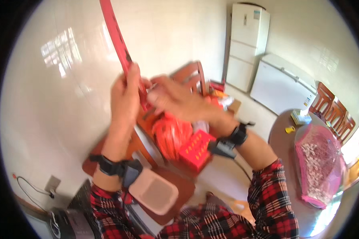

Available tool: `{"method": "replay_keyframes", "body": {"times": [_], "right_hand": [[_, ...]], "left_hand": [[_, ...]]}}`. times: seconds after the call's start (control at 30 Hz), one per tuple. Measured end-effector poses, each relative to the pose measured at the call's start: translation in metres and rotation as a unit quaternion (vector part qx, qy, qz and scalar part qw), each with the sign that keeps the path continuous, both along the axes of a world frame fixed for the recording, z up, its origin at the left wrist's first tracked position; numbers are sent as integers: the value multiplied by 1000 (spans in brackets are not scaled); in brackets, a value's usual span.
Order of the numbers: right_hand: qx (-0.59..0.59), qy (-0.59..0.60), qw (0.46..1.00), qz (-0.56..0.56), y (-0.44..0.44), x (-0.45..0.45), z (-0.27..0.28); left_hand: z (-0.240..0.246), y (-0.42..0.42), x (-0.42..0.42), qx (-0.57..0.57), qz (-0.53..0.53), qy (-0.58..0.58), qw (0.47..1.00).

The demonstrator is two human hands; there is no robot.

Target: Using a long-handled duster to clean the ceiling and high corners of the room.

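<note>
A long, flat red strip (116,35) with dark marks rises from my hands towards the top edge of the view. My left hand (127,94) is closed round its lower part, thumb up along it. My right hand (179,100) is at the strip's lower end, blurred, with fingers bent; whether it grips the strip cannot be told. Below the hands, a red plastic bag (172,134) and a red box (197,149) with gold writing rest on wooden furniture. A pink plastic container (153,191) lies on a brown wooden seat (182,182) near my left wrist.
A wooden chair (201,74) stands behind my right hand. To the right, a round table (282,167) bears a pink mesh food cover (320,167) and a tissue box (300,118). A white chest freezer (279,85) and a refrigerator (242,47) stand beyond. A tiled wall (62,104) is at left.
</note>
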State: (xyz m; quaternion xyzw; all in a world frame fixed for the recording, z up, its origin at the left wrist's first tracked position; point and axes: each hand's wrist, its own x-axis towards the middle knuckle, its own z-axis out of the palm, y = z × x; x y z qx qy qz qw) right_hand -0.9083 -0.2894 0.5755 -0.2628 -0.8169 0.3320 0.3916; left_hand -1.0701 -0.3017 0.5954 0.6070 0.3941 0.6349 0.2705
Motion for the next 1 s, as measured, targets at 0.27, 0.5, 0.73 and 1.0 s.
{"method": "replay_keyframes", "body": {"times": [0.27, 0.5, 0.73, 1.0], "right_hand": [[-6, 218, 975, 42, 47, -9, -1], [-87, 305, 938, 141, 97, 70, 36], [-56, 327, 931, 151, 124, 167, 51], [11, 304, 952, 14, 109, 239, 37]], "left_hand": [[36, 53, 44, 90, 49, 38, 994], [102, 125, 122, 167, 61, 87, 980], [115, 171, 206, 287, 43, 75, 954], [99, 178, 284, 342, -11, 64, 937]]}}
